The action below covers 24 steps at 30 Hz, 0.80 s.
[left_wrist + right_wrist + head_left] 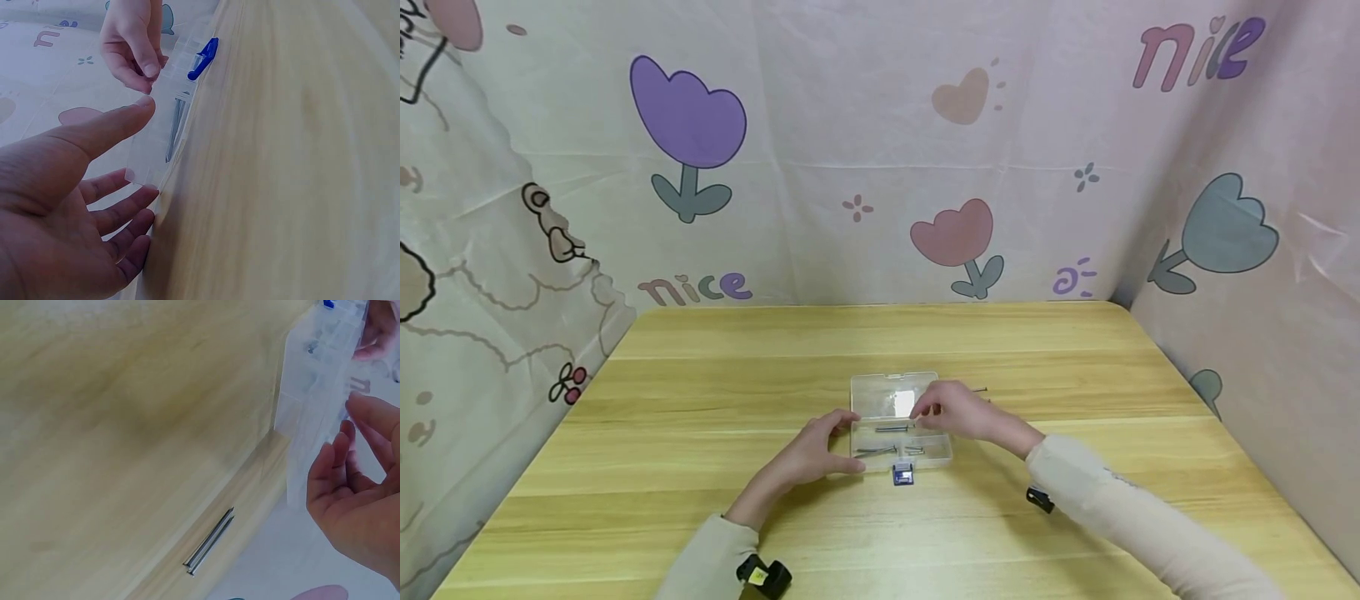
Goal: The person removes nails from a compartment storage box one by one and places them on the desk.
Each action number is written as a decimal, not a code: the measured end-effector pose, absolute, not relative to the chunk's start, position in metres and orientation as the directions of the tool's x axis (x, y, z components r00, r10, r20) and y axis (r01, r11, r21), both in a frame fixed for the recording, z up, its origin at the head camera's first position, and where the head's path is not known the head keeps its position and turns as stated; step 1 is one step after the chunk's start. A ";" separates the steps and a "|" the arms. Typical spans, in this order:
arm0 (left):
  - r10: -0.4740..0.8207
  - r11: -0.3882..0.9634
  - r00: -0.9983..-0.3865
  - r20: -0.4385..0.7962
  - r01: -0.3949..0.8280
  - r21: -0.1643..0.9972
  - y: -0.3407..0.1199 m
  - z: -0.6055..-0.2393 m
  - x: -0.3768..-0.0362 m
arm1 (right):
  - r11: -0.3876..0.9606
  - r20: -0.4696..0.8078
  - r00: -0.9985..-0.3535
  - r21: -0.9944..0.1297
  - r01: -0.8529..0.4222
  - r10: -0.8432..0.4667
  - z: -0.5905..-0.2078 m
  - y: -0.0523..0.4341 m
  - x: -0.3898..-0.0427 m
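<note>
A clear plastic box (pixel 937 447) is placed on the wooden table (pixel 700 358), with its lid (pixel 876 397) opened and laid back on the far side. At the near edge of the box, a blue latch (pixel 903 475) is seen. The inside is divided into compartments, and in each of these metal nails are kept: some nails (pixel 891 429) in the long back compartment, longer ones in the front left, and shorter ones in the front right.

By the left hand (pixel 808 452), the left side of the box is touched; its fingers are released and spread, and the thumb is held apart at the near left corner. The right hand (pixel 964 412) is held above the right part of the box, near the line between lid and compartments. Its fingers are bent and brought near the thumb, but whether a nail is pinched there cannot be told.

On the table, to the right of the box, two loose nails (pixel 209 537) are laid side by side. Both arms are covered by light sleeves (pixel 1120 504), and behind the table a printed cloth (pixel 820 100) is hung.
</note>
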<state>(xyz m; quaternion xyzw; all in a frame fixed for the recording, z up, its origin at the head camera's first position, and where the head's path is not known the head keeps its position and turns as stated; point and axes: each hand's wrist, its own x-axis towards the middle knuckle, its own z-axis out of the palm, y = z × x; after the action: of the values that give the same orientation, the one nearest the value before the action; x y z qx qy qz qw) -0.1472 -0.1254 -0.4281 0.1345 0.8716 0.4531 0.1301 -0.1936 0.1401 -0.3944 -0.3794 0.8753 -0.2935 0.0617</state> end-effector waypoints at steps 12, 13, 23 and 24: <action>0.350 0.561 -0.930 -0.108 0.116 0.820 -0.125 -0.429 -0.148 | 0.537 0.072 -0.683 -0.560 -0.631 -0.727 -0.398 0.128 -0.198; 0.345 0.560 -0.932 -0.114 0.107 0.821 -0.125 -0.429 -0.148 | 0.536 0.071 -0.680 -0.558 -0.634 -0.730 -0.398 0.128 -0.198; 0.326 0.563 -0.938 -0.118 0.092 0.821 -0.124 -0.431 -0.149 | 0.567 0.033 -0.701 -0.562 -0.602 -0.712 -0.405 0.124 -0.199; 0.327 0.563 -0.937 -0.119 0.093 0.821 -0.124 -0.431 -0.149 | 0.570 0.031 -0.702 -0.560 -0.602 -0.711 -0.405 0.123 -0.199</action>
<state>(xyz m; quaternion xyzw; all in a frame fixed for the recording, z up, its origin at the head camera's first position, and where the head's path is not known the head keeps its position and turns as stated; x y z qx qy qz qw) -0.1488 -0.1243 -0.4307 0.1201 0.8744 0.4517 0.1299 -0.1994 0.1232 -0.4052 -0.3728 0.8803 -0.2759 0.0992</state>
